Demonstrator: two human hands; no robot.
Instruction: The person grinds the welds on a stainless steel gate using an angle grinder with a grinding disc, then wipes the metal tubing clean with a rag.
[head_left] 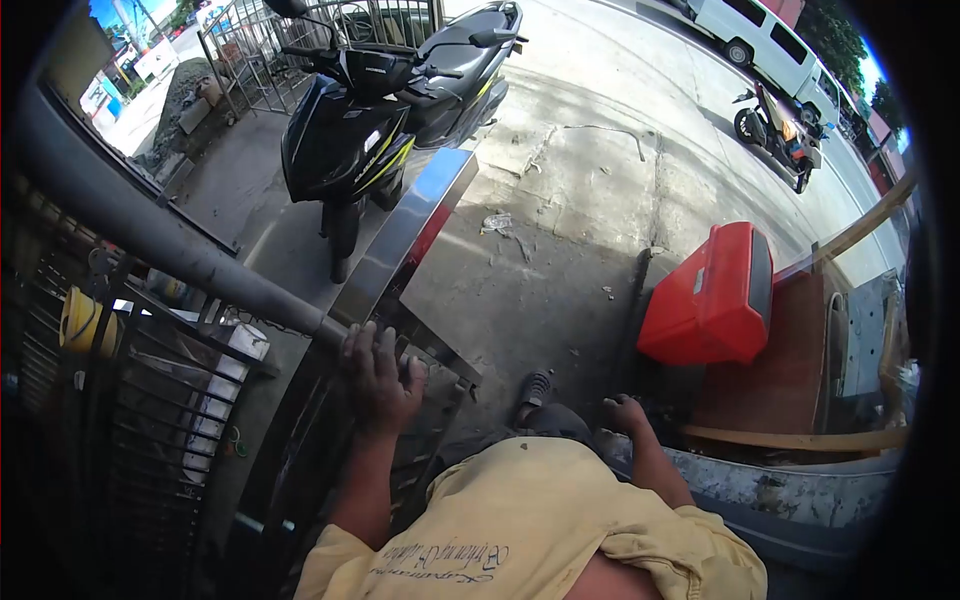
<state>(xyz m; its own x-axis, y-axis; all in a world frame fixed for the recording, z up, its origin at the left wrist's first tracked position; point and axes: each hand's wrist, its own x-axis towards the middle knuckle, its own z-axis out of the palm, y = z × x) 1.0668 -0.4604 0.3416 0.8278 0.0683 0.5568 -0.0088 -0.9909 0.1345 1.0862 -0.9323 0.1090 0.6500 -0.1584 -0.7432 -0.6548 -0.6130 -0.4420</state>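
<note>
My left hand [382, 380] is raised at the near end of a long shiny metal beam [405, 225], its fingers apart and nothing seen in them. Just beside it ends a thick grey pipe [200, 245] that slants down from the upper left. My right hand [626, 413] hangs low beside my body, with its fingers curled; whether it holds anything is too small to make out. Between the hands, one shoe [536, 388] shows on the concrete floor.
A black scooter [370, 130] stands beyond the beam. On the right are a red bin [705, 300], a brown board [755, 385] and a wooden strip [800, 440]. Black metal bars [150, 400] fill the left. A motorcycle [775, 135] and white van [760, 40] stand by the road.
</note>
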